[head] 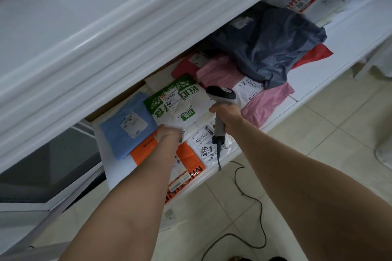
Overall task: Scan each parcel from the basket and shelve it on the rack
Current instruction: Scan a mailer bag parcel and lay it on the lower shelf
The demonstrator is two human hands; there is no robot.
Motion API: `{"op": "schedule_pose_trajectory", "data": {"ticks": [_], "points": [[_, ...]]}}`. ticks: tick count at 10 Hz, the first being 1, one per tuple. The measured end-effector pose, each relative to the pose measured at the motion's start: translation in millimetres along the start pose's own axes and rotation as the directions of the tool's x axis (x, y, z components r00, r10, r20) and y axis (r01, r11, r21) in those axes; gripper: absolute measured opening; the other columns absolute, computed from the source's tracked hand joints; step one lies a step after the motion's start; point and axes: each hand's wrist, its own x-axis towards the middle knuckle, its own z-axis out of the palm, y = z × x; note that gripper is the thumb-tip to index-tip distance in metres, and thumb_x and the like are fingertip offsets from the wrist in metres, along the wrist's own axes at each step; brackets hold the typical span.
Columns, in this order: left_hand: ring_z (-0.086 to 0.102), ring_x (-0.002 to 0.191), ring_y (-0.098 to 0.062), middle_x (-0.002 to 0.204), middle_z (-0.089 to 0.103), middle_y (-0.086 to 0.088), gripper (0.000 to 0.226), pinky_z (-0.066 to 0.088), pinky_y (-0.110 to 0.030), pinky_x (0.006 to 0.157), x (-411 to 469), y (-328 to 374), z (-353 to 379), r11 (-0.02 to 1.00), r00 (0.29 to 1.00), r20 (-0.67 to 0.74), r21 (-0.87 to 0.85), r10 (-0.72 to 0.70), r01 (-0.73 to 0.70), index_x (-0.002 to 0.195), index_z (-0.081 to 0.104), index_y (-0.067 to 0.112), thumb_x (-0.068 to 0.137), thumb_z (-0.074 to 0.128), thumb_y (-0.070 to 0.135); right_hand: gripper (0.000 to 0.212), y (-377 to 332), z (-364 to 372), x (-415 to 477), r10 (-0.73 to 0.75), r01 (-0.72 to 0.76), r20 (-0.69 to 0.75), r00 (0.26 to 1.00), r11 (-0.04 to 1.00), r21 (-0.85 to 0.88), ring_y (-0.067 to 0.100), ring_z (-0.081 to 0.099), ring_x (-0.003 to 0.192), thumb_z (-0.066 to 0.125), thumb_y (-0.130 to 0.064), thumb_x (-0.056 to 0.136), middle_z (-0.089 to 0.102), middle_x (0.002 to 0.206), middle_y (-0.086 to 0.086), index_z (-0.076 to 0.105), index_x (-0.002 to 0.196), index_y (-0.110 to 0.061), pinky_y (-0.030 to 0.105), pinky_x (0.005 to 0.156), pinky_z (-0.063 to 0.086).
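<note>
The green-and-white parcel point(180, 104) lies on the rack shelf point(331, 65), atop other bags. The left hand point(167, 135) grasps its near edge; the right hand point(226, 112) is clenched around a grey scanner point(220, 95) just beside it. Around it lie one blue bag point(125, 127), one orange bag point(188, 157), two pink bags point(267, 101), one dark blue-grey bag point(273, 42) and one red bag point(311, 55). A white label point(206, 148) reads "3010".

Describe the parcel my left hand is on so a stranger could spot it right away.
Look at the white rack shelf crowded with mailer bags. Near its left end, the left hand rests on the white parcel; unlike the plain blue bag beside it, it carries green printed bands.
</note>
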Motion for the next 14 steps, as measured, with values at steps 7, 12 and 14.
{"op": "schedule_pose_trajectory", "data": {"ticks": [7, 12, 14], "points": [[0.051, 0.121, -0.034, 0.137, 0.049, -0.015, 0.04, 0.044, -0.036, 0.099, -282.9, 131.6, -0.6, 0.914, 0.879, 0.262, -0.187, 0.4, -0.36, 0.134, 0.052, 0.009, 0.094, 0.052, 0.013, 0.014, -112.1, -174.2, -219.1, -0.046, 0.087, -0.155, 0.987, 0.96, 0.268, 0.02, 0.057, 0.062, 0.058, 0.009, 0.082, 0.055, 0.074, 0.012, 0.055, 0.083, -0.005, 0.031, 0.057, 0.049], [0.055, 0.096, -0.03, 0.111, 0.059, -0.015, 0.016, 0.045, -0.033, 0.083, -517.4, 255.2, 40.7, 0.798, 0.753, 0.275, -0.296, 0.598, -0.525, 0.102, 0.06, 0.012, 0.086, 0.057, 0.012, 0.016, -214.0, -364.1, -320.8, -0.094, 0.213, -0.264, 0.96, 0.857, 0.469, 0.017, 0.053, 0.054, 0.061, 0.002, 0.086, 0.053, 0.062, 0.005, 0.056, 0.075, -0.008, 0.028, 0.06, 0.043], [0.052, 0.118, -0.031, 0.133, 0.053, -0.011, 0.045, 0.045, -0.042, 0.101, -548.7, 299.4, 64.9, 0.754, 0.701, 0.287, -0.337, 0.652, -0.564, 0.136, 0.05, 0.013, 0.091, 0.055, 0.009, 0.016, -240.2, -405.7, -309.2, -0.118, 0.24, -0.27, 0.955, 0.845, 0.478, 0.019, 0.064, 0.065, 0.058, 0.004, 0.085, 0.061, 0.07, 0.007, 0.056, 0.075, -0.009, 0.036, 0.081, 0.05]]}}
